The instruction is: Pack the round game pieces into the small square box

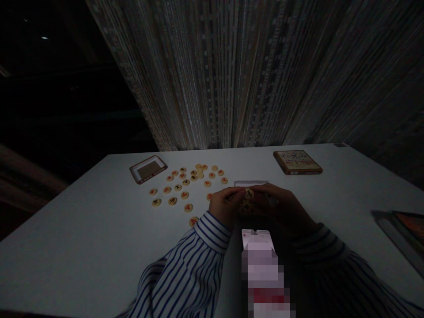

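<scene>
Spreading beneath the fingers, a white table (99,229).
Beyond the fingers, an illustrated flat box (298,162) lies to the right, a shallow open tray (148,169) to the left; the right hand (285,201) curls in shadow, its grip too dim to tell; the left hand (225,205) pinches a black-marked xiangqi piece (249,193) between both hands; loose xiangqi pieces (184,195) lie scattered left of the fingers.

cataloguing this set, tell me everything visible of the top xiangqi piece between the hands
The xiangqi piece is a pale yellow disc, perhaps wooden, with a dark character too blurred to read. It sits between the hands, marked face in view. The left hand seems to touch it; whether the right hand does is unclear.
</scene>
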The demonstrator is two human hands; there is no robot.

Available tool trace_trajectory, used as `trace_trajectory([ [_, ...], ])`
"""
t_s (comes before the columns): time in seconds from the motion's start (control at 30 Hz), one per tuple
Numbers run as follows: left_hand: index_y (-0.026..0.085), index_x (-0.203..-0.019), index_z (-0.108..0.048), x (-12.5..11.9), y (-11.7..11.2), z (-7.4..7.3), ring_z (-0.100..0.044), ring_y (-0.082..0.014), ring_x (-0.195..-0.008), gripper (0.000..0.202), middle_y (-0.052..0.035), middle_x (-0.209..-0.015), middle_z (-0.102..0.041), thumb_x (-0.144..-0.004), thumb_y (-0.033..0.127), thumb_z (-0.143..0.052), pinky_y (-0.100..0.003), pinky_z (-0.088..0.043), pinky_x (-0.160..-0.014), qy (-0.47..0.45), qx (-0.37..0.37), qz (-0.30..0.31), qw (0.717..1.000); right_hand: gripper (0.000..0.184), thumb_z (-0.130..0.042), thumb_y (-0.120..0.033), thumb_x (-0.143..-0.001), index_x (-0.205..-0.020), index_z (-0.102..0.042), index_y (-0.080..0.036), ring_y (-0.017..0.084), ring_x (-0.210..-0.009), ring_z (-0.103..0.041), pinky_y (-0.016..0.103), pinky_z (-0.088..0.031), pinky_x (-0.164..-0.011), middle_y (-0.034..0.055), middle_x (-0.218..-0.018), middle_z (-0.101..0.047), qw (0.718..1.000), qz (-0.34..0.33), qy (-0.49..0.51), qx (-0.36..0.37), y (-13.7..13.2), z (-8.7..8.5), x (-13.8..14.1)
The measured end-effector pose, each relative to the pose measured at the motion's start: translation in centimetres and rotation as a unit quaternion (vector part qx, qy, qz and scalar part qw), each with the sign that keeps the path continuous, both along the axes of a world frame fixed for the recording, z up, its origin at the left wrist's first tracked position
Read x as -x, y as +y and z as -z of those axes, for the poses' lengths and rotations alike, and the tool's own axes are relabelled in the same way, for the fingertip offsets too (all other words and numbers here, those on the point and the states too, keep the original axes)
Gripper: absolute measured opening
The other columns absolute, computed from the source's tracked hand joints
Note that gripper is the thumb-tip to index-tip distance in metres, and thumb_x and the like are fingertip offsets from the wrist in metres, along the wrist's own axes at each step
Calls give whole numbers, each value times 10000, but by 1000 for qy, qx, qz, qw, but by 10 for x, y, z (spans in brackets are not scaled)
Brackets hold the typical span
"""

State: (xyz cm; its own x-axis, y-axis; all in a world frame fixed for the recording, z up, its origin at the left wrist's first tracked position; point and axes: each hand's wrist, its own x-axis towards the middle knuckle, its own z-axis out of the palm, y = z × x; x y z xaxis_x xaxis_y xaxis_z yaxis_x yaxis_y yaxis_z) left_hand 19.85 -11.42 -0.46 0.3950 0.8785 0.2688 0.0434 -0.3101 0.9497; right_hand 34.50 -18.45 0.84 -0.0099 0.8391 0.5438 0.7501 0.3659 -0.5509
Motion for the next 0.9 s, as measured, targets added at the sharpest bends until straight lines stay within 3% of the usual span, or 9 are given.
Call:
trace_trajectory([
  [0.27, 159, -771, -698, -1, -2, -1, -648, -153, -703, 103, -42, -747, -714, -709, 190, -622, -299, -529, -691, 3, 14, -1, 1000, 217, -528, -306, -813, -980, -615, -198, 178, -817, -621, 332, -495, -695, 54, -899, -690, 996, 3, -91, -25, 1, -2, 0],
  [0.47, 149, -802, -698, -1, 1, 5, -620, -143, -680, 135, -54, -756, -706, -725, 214, -609, -286, -499, -667, 33, -37, -6, 999, 210, -519, -313, -821, -963, -619, -194, 168, -786, -625, 323, -481, -676, 42, -871, -694, 992, 20, -124, -24, 2, -3, 0],
  [0.6, 153, -827, -694, 0, 4, 10, -590, -130, -646, 163, -49, -744, -691, -742, 235, -582, -255, -467, -598, 59, -64, -41, 995, 220, -492, -319, -824, -927, -624, -176, 178, -760, -630, 324, -488, -646, 61, -846, -697, 987, 28, -148, -50, 4, -1, -5],
  [0.9, 148, -882, -674, 0, 8, 13, -571, -114, -653, 186, -40, -780, -671, -726, 187, -580, -257, -463, -672, 173, -74, -118, 975, 209, -517, -289, -796, -945, -613, -179, 181, -756, -625, 317, -484, -645, 69, -854, -691, 980, 64, -187, -38, 3, 5, -15],
])
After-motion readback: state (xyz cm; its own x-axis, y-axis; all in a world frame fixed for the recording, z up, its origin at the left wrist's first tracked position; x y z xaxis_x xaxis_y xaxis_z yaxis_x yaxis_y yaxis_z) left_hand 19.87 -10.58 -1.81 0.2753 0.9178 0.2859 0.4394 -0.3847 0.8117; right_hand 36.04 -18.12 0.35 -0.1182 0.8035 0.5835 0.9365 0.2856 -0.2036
